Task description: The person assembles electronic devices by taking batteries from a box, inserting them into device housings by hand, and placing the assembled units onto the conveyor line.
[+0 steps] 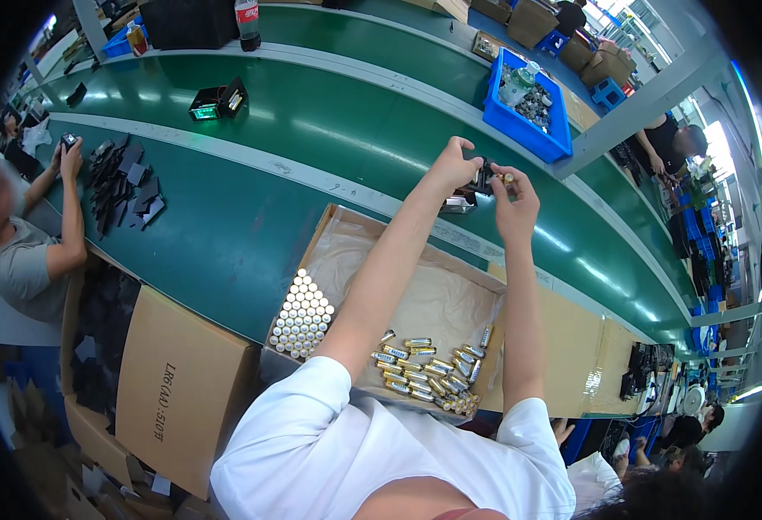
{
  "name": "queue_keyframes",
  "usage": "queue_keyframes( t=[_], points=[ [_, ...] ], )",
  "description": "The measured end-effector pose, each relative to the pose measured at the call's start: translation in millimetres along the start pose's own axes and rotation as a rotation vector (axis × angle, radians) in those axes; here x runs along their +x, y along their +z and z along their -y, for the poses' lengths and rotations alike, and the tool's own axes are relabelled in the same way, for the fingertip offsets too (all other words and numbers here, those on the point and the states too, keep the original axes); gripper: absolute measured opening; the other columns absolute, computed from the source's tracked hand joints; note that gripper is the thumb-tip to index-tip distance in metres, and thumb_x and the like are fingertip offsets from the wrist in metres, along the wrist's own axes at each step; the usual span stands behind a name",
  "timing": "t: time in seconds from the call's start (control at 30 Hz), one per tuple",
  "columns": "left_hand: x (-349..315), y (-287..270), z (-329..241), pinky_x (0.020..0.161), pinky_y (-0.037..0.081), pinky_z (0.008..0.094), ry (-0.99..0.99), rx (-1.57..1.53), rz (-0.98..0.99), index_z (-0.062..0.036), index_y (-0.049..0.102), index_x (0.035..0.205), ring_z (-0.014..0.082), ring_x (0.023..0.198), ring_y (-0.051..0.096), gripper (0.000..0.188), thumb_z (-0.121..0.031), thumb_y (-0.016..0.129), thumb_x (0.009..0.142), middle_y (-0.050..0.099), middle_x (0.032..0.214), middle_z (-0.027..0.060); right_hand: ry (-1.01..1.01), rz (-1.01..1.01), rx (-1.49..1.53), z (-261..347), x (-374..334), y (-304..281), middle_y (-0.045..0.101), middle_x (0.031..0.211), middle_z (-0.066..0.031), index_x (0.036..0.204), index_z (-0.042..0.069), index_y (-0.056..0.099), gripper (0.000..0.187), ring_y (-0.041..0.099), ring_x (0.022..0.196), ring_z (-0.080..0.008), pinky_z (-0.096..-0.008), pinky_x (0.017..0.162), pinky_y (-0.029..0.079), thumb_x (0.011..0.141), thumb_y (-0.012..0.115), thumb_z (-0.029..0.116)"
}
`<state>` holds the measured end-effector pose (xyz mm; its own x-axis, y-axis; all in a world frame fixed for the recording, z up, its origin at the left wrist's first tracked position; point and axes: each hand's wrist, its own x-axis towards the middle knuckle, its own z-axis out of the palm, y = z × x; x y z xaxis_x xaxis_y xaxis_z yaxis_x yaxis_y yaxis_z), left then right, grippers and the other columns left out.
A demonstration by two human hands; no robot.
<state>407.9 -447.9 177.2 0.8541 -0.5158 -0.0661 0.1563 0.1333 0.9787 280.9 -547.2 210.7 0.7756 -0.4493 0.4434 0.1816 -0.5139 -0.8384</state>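
Both my arms reach forward over an open cardboard box (322, 227) of AA batteries. My left hand (457, 163) is closed on a small black device (483, 177), held above the green conveyor belt. Beside it my right hand (518, 206) pinches a battery (508, 178), its gold end showing, right against the device. Just below my hands another dark device (460, 204) with a shiny face sits at the belt's near edge. In the box, a block of upright batteries (303, 316) stands at the left; loose batteries (424, 368) lie jumbled at the near right.
A blue bin (528, 108) of small metal parts with a plastic bottle stands beyond my hands. Black flat pieces (125, 186) are heaped on the left table, near a co-worker (30, 217). A lit black device (218, 102) rides on the belt. Cardboard (181, 381) stands at lower left.
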Motion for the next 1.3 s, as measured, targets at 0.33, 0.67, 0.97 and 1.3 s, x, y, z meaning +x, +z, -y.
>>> queue_keyframes(
  t=[0.33, 0.67, 0.97, 1.3],
  points=[
    [7.4, -8.2, 1.4, 0.071, 0.062, 0.0395, -0.043, -0.304, 0.034, -0.0036, 0.043, 0.140, 0.0273, 0.091, 0.069, 0.051, -0.006, 0.066, 0.095, 0.059, 0.116, 0.0223, -0.389, 0.011, -0.482, -17.2, -6.5, 9.9, 0.074, 0.120, -0.0105, 0.115, 0.006, 0.074, 0.022, 0.067, 0.099, -0.0208, -0.0314, 0.085, 0.053, 0.094, 0.068, 0.000],
    [-13.0, -4.1, -16.5, 0.076, 0.063, 0.0386, -0.068, -0.166, 0.172, -0.0060, 0.037, 0.150, 0.0297, 0.097, 0.071, 0.080, -0.001, 0.079, 0.082, 0.060, 0.122, 0.0236, 0.092, 0.001, -0.192, -9.8, -14.3, 4.2, 0.067, 0.137, -0.0131, 0.120, 0.006, 0.071, 0.021, 0.063, 0.117, -0.0222, -0.0307, 0.096, 0.048, 0.101, 0.062, 0.008],
    [-18.7, 0.8, -21.4, 0.074, 0.063, 0.0361, 0.050, 0.279, 0.168, -0.0036, 0.049, 0.144, 0.0290, 0.092, 0.072, 0.072, 0.001, 0.079, 0.079, 0.064, 0.121, 0.0235, 0.135, -0.048, 0.328, -44.7, 3.6, 3.7, 0.061, 0.143, -0.0121, 0.136, 0.008, 0.063, 0.032, 0.058, 0.126, -0.0217, -0.0292, 0.099, 0.046, 0.108, 0.053, 0.019],
    [-11.5, 0.4, -17.2, 0.069, 0.062, 0.0347, -0.059, 0.163, 0.246, -0.0039, 0.054, 0.140, 0.0275, 0.091, 0.071, 0.058, -0.004, 0.069, 0.084, 0.067, 0.118, 0.0212, 0.305, -0.044, 0.286, -45.2, -2.6, 14.8, 0.065, 0.129, -0.0141, 0.136, 0.005, 0.062, 0.033, 0.062, 0.110, -0.0191, -0.0330, 0.092, 0.052, 0.109, 0.052, 0.023]
  ],
)
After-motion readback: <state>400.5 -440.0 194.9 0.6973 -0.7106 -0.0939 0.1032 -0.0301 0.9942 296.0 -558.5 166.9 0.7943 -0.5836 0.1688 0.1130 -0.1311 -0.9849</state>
